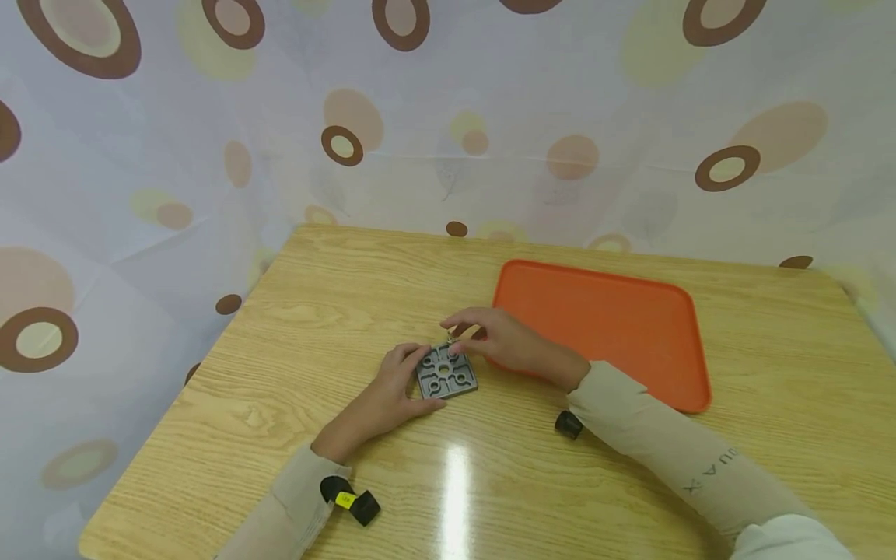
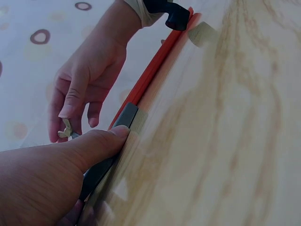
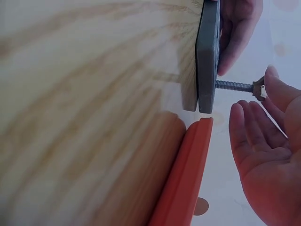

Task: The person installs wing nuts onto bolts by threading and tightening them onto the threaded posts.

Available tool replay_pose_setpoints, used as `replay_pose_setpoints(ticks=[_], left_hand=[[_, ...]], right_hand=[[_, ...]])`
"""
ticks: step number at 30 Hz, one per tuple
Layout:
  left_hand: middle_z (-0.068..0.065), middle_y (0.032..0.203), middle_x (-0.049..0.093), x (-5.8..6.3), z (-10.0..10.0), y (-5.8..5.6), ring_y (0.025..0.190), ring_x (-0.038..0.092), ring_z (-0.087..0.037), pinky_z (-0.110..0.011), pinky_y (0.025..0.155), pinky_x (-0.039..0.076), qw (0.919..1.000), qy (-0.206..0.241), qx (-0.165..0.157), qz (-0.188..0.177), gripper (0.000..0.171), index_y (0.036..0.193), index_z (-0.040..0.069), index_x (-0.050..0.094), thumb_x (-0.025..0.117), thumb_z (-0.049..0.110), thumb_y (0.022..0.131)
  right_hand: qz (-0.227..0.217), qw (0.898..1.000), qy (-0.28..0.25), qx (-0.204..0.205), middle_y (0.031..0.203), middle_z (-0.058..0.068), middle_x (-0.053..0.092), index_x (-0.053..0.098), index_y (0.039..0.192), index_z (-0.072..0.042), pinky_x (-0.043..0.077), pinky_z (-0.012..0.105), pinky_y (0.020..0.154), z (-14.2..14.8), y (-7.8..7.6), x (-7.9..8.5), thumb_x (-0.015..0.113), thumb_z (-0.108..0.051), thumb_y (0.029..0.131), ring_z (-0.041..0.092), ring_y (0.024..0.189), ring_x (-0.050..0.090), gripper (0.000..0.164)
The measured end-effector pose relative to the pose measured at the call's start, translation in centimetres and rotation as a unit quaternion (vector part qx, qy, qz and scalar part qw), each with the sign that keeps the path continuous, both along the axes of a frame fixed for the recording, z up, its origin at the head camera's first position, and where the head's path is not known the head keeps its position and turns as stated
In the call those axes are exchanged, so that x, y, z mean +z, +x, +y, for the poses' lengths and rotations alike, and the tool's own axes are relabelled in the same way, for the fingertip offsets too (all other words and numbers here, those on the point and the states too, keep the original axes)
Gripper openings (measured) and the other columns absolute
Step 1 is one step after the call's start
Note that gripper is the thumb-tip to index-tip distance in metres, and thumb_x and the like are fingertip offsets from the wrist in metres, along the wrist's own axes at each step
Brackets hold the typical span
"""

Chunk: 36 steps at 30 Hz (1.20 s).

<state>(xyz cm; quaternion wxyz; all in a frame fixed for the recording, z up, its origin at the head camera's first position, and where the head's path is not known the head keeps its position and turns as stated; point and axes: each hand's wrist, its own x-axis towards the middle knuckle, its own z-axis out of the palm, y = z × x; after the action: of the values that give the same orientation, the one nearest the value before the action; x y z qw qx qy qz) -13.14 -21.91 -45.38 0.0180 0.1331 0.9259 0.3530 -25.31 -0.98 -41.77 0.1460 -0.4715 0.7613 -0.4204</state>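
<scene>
A square grey metal plate (image 1: 448, 383) with round holes and raised ribs lies on the table. My left hand (image 1: 381, 400) grips its left side, the thumb along the near edge and the fingers at the far left. From the plate's far right corner stands a wing screw (image 3: 235, 86), its threaded shank upright and mostly exposed. My right hand (image 1: 511, 342) pinches the wings at the top between thumb and fingers. In the left wrist view, the brassy wings (image 2: 66, 129) show beneath the right thumb. The lower end of the shank is hidden by the plate.
An orange tray (image 1: 602, 327) lies on the wooden table (image 1: 350, 272), right of the plate and partly under the right forearm. Black wrist cameras (image 1: 364, 507) sit on both sleeves. A patterned curtain (image 1: 490, 117) hangs behind the table.
</scene>
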Motion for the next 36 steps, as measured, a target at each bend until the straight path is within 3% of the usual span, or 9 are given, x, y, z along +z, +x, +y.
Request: replay_pose_setpoints(ticks=[15, 27, 36], left_hand=[[-0.008, 0.140, 0.028, -0.2, 0.0, 0.0, 0.125, 0.028, -0.020, -0.039, 0.101, 0.032, 1.0000, -0.004, 0.004, -0.002, 0.086, 0.145, 0.007, 0.029, 0.070, 0.045, 0.080], [-0.008, 0.140, 0.028, -0.1, 0.1, -0.1, 0.125, 0.028, -0.020, -0.039, 0.101, 0.032, 0.9999, 0.000, 0.005, -0.009, 0.086, 0.146, 0.007, 0.029, 0.070, 0.045, 0.080], [-0.007, 0.141, 0.028, 0.0, 0.2, 0.0, 0.126, 0.027, -0.020, -0.039, 0.102, 0.031, 0.9999, -0.002, 0.010, -0.013, 0.086, 0.146, 0.008, 0.029, 0.070, 0.045, 0.080]], right_hand=[[0.004, 1.000, -0.003, -0.012, 0.119, 0.011, 0.060, 0.059, 0.123, -0.002, 0.048, 0.033, 0.082, 0.3, 0.1, 0.0, 0.068, -0.020, 0.085, 0.018, 0.100, 0.058, 0.043], [0.005, 0.999, -0.012, -0.031, 0.113, 0.010, 0.063, 0.061, 0.119, -0.002, 0.049, 0.032, 0.079, 0.8, 0.1, -0.1, 0.061, -0.016, 0.090, 0.013, 0.096, 0.058, 0.032], [0.034, 0.998, -0.019, -0.046, 0.106, 0.004, 0.066, 0.066, 0.110, -0.004, 0.050, 0.032, 0.076, 0.9, 0.0, 0.1, 0.059, -0.015, 0.092, 0.011, 0.093, 0.059, 0.023]])
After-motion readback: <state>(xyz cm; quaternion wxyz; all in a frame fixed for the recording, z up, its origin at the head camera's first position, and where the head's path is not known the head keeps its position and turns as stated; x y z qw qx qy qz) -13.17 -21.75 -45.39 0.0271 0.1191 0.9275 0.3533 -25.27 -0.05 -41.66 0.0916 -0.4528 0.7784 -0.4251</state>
